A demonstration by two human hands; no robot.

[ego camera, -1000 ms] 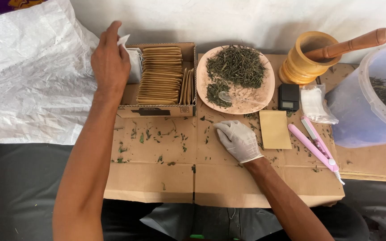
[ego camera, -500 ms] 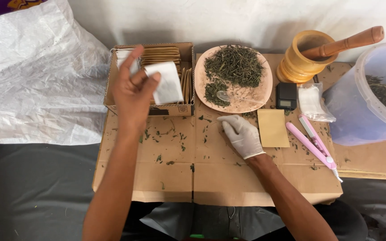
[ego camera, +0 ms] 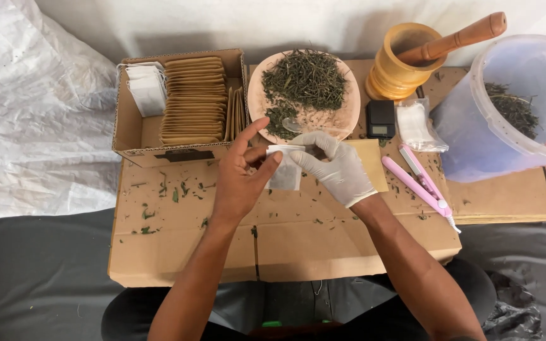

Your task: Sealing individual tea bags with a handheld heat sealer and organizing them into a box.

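Holding: both hands met over the middle of the flattened brown cardboard sheet that covered the table, sharing one small white paper sachet.
Left hand: the bare left hand pinched the sachet's left edge between thumb and fingers, with the forefinger raised towards the plate.
Right hand: the right hand, in a white disposable glove, gripped the sachet's upper right edge with its fingertips closed on the paper.
Sachet: it hung flat between the two hands, just above the cardboard and in front of the plate.
Under the right hand: a flat tan paper envelope lay partly hidden by the glove.
Beyond the hands: a round pinkish plate carried a heap of dried green herb and a clear plastic spoon.
Left of the plate: an open brown cardboard box held a row of tan envelopes and a stack of white sachets.
Right of the plate: a small black pocket scale, a clear bag of white pieces and a pink handheld sealer lay near one another.
Far edge: a yellow wooden mortar held a brown wooden pestle.
Far right: a translucent plastic bucket contained more dried herb.
Cardboard surface: green leaf crumbs were scattered left of the hands.
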